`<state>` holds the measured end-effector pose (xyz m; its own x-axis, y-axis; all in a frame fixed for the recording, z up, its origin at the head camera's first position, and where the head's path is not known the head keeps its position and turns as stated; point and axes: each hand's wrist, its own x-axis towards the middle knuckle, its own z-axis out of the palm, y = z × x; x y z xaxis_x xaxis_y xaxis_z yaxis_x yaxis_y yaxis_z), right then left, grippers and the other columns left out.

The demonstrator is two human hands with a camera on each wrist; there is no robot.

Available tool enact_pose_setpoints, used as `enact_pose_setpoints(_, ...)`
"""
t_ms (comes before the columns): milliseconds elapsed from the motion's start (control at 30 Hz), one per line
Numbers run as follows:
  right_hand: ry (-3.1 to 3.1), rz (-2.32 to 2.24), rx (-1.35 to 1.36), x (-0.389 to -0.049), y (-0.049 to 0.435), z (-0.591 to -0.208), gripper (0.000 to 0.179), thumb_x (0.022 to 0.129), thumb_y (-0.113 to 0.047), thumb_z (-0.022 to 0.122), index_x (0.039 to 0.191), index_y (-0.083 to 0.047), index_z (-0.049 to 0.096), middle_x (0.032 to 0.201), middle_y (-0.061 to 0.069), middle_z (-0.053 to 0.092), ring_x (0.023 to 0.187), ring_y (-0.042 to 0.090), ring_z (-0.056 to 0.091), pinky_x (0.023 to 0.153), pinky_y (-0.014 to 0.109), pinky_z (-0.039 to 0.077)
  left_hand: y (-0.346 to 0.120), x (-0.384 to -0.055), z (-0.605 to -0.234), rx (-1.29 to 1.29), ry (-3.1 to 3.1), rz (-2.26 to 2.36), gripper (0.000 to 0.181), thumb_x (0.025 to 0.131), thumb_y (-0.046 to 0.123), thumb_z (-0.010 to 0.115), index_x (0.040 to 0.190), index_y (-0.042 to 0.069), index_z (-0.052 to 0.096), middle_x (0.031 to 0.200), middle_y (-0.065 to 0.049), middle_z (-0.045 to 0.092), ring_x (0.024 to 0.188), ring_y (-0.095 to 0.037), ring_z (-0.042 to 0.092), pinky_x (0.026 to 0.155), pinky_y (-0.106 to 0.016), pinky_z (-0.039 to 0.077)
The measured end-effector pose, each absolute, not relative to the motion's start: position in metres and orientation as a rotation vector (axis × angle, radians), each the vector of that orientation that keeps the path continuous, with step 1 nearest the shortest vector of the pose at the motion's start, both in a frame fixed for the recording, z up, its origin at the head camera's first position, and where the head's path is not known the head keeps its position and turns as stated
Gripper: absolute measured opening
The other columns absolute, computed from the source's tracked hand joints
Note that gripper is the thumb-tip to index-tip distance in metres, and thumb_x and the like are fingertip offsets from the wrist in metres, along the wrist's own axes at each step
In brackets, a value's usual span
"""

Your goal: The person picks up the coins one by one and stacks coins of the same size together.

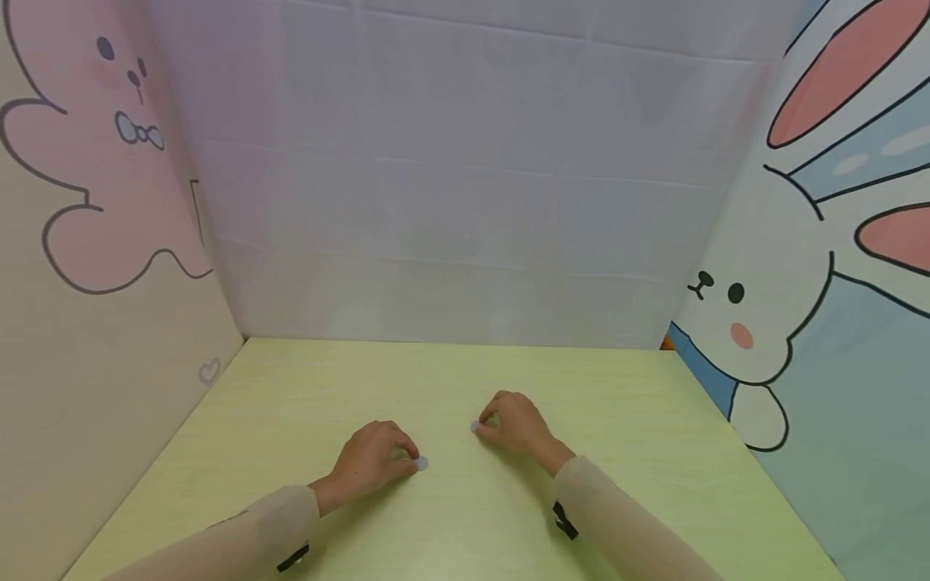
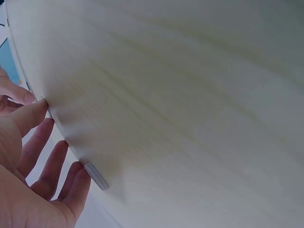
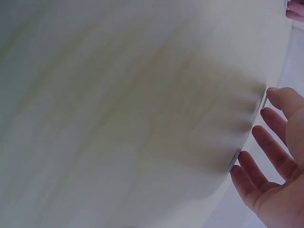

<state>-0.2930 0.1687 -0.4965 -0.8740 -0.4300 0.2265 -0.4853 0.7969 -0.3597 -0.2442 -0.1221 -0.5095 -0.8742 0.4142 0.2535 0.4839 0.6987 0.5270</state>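
Observation:
On the pale yellow-green table (image 1: pixel 450 532), my left hand (image 1: pixel 370 461) pinches a small pale grey disc (image 1: pixel 421 463) between thumb and forefinger. Farther forward and to the right, my right hand (image 1: pixel 517 424) holds a similar disc (image 1: pixel 475 426) by its thumb and fingertip. In the left wrist view, a grey, ridge-edged round piece (image 2: pixel 96 176) stands by the last fingertips; whether they grip it is unclear. A thin grey round piece (image 3: pixel 233 160) also touches the last fingers in the right wrist view. The head view hides both of these pieces beneath the hands.
A white cloth wall (image 1: pixel 465 177) rises behind the table. Side panels flank it, with a pink cartoon figure (image 1: pixel 123 210) on the left and a white rabbit (image 1: pixel 763 323) on the right. Both forearms wear light sleeves (image 1: pixel 254 537) with black straps.

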Motion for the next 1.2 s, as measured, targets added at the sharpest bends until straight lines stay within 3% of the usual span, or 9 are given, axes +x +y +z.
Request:
enact_pose_setpoints(733, -2.864, 0.723, 0.704, -0.276, 0.150, -0.497, 0.017, 0.092, -0.029, 0.086, 0.091, -0.013, 0.085, 0.094, -0.003, 0.075, 0.091, 0.019, 0.069, 0.087, 0.041, 0.057, -0.121, -0.245, -0.508, -0.724, -2.794, -0.915, 0.010, 0.086, 0.031, 0.091, 0.084, 0.024, 0.084, 0.092, 0.011, 0.073, 0.092, -0.016, 0.065, 0.082, -0.041, 0.055)
enact_pose_setpoints(1200, -2.805, 0.702, 0.866, -0.260, 0.124, -0.498, 0.014, 0.091, -0.025, 0.087, 0.089, -0.012, 0.085, 0.092, -0.003, 0.078, 0.090, 0.014, 0.071, 0.086, 0.035, 0.058, -0.122, -0.246, -0.510, -0.732, -2.784, -0.882, 0.010, 0.084, 0.028, 0.092, 0.084, 0.023, 0.084, 0.095, 0.008, 0.075, 0.092, -0.018, 0.067, 0.080, -0.044, 0.057)
